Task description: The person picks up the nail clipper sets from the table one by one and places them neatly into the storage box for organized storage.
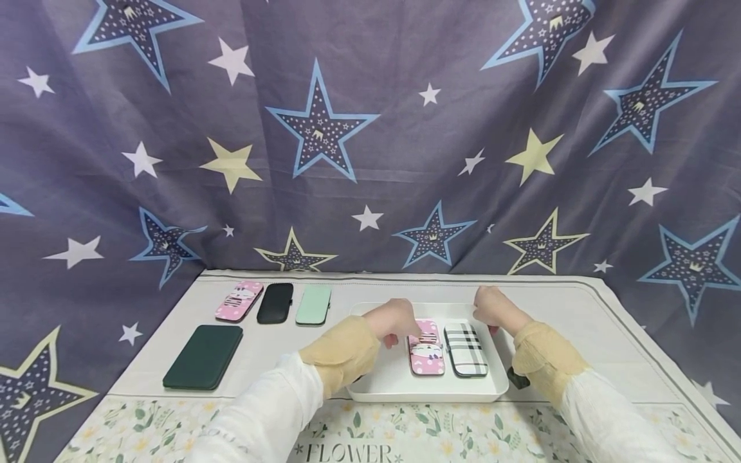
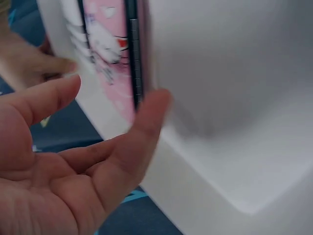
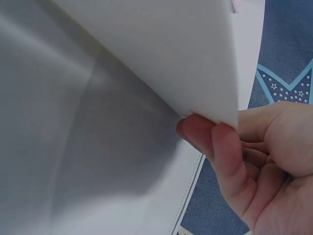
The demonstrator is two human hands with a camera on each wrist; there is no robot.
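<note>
In the head view a white tray (image 1: pixel 428 396) holds a pink clasp case (image 1: pixel 427 363) with a cartoon print and, to its right, a black-and-white plaid case (image 1: pixel 466 350). My left hand (image 1: pixel 392 319) is over the far end of the pink case. The left wrist view has its thumb and fingers spread apart, one blurred fingertip (image 2: pixel 155 105) beside the case's dark edge; whether it touches cannot be told. At the tray's far right corner, my right hand (image 1: pixel 492 307) grips the rim, its fingers curled under the corner in the right wrist view.
Left of the tray, a second pink case (image 1: pixel 240 301), a black case (image 1: pixel 274 303) and a mint-green case (image 1: pixel 313 305) lie in a row. Nearer lies a larger dark green flat case (image 1: pixel 203 357). Behind the table hangs a star-print curtain (image 1: pixel 347 212).
</note>
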